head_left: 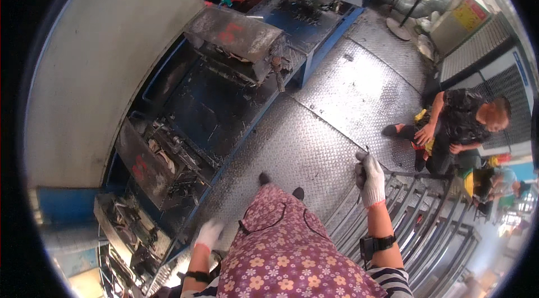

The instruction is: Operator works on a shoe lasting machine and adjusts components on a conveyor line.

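My right hand (371, 179), in a whitish work glove with a grey palm, is closed over the metal floor at the right. A thin dark rod-like tool (367, 150) pokes out above its fingers; its exact kind is too small to make out. My left hand (209, 234), also gloved, hangs low beside the front edge of the blue machine bed (230, 155). Motion blurs its fingers, and nothing can be made out in it. Nearest to it stands a dirty metal mould block (115, 222) with an open, cluttered top.
Grimy metal housings (233, 31) with red marks sit along the machine. A slatted metal rack (418, 208) stands beside my right forearm. A seated person (463, 124) is at the right, with others behind. A fan's round base (398, 28) rests on the tread-plate floor (281, 146).
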`<state>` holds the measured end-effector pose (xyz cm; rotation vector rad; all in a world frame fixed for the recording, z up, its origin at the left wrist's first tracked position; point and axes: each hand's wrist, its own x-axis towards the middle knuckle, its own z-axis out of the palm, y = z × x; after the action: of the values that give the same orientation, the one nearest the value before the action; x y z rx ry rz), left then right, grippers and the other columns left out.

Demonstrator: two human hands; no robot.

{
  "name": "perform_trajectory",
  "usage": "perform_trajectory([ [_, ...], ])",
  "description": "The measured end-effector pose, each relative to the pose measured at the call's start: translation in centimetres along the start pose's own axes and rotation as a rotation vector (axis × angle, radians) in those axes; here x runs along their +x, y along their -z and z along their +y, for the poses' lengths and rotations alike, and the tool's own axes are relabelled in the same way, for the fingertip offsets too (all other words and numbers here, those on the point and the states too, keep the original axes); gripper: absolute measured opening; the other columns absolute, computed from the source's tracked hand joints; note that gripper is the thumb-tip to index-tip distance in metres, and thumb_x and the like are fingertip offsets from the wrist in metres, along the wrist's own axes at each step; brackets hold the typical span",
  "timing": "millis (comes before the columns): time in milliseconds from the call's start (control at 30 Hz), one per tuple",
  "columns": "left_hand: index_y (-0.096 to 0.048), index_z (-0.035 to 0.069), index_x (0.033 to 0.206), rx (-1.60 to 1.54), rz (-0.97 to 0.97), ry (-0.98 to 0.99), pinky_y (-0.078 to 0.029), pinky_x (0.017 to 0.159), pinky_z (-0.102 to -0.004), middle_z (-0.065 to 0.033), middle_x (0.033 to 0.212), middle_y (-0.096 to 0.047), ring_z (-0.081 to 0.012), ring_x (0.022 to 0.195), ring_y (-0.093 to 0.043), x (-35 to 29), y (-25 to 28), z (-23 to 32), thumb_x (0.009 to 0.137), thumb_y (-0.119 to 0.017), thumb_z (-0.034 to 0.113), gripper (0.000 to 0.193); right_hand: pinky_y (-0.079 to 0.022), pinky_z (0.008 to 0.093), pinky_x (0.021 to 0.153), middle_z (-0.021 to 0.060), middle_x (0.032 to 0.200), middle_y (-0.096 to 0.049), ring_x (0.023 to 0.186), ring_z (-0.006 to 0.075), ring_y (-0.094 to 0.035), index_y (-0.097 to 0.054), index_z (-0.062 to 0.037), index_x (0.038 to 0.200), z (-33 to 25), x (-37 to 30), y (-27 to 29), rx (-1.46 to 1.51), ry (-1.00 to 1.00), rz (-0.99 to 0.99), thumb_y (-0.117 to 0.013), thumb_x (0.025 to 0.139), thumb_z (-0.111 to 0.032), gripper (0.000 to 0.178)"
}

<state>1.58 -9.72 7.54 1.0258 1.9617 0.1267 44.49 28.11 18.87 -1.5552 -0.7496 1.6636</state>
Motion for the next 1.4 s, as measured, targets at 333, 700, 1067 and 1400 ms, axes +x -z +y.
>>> perform_trajectory([
  [333, -0.061, 0.0, 0.083, -0.491, 0.907, -0.301, -0.044, 0.067, -0.0333, -0.0113, 0.079, -0.061, -0.0229, 0.068, -0.055, 20.1, 15.9, 33.1, 0.095, -0.049, 0.013, 0.022, -0.031, 0.0214, 0.048, -0.0033, 0.074, -0.056, 0.054, 0.0034, -0.041, -0.068, -0.0045, 0.108, -11.3, 18.8, -6.4, -0.293, 0.025, -0.191, -0.055, 0.103, -0.033, 0.032],
  [700, -0.059, 0.002, 0.133, -0.409, 1.101, -0.06, -0.034, 0.115, -0.0421, -0.0245, 0.148, -0.047, -0.0368, 0.139, -0.044, 36.1, 24.3, 47.2, 0.094, -0.06, 0.018, 0.042, -0.035, 0.0219, 0.051, -0.002, 0.078, -0.056, 0.06, 0.0061, -0.047, -0.063, -0.0071, 0.107, -19.7, 40.9, -10.4, -0.307, -0.16, -0.336, -0.056, 0.103, -0.037, 0.031],
  [1067, -0.057, -0.001, 0.136, -0.129, 1.149, 0.324, -0.036, 0.114, -0.0468, -0.0257, 0.147, -0.048, -0.0414, 0.135, -0.047, 42.2, 23.3, 52.4, 0.095, -0.058, 0.017, 0.044, -0.044, 0.0219, 0.063, 0.0012, 0.092, -0.062, 0.073, 0.0074, -0.053, -0.058, 0.0, 0.132, -19.3, 60.3, -26.1, -0.813, -0.23, -0.992, -0.055, 0.104, -0.035, 0.045],
  [1400, -0.047, -0.003, 0.145, 0.035, 1.171, 0.604, -0.03, 0.118, -0.0475, -0.0271, 0.152, -0.042, -0.0413, 0.141, -0.04, 44.7, 22.9, 53.3, 0.1, -0.046, 0.02, 0.051, -0.048, 0.0493, 0.095, 0.0254, 0.114, -0.065, 0.11, 0.044, -0.061, -0.063, -0.0008, 0.116, -14.8, 61.5, -33.2, -1.021, 0.054, -1.599, -0.051, 0.1, -0.032, 0.037],
])
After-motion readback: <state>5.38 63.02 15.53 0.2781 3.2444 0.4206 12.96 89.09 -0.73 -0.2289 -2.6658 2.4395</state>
